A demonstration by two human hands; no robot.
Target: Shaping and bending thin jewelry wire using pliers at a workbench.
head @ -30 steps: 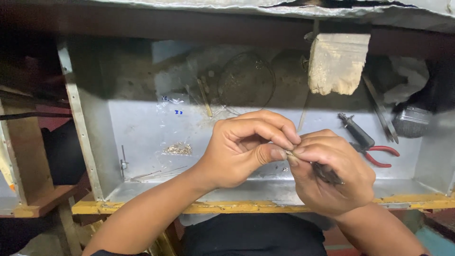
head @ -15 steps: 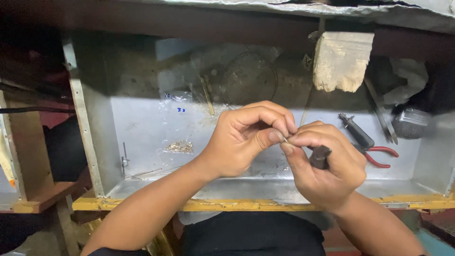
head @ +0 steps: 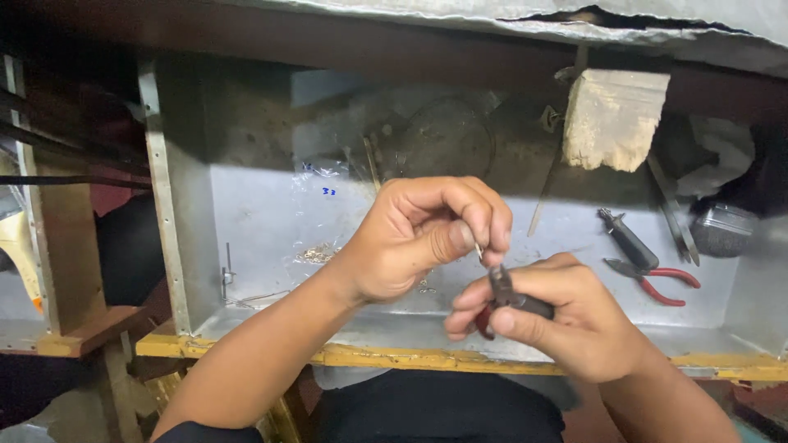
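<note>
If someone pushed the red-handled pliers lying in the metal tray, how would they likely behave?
The red-handled pliers lie flat on the metal tray, so they would probably slide, not roll. The handles are splayed, so they might pivot or swing shut. They look like rigid metal, likely heavy for their size.

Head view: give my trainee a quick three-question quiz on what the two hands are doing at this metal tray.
1. True or false: the right hand holds small dark pliers.
2. What does the left hand pinch? A) a small thin piece B) a brush C) a cloth
3. Which tool lies on the metal tray right of the hands?

Key: 1 true; 2 A; 3 red-handled pliers.
</note>
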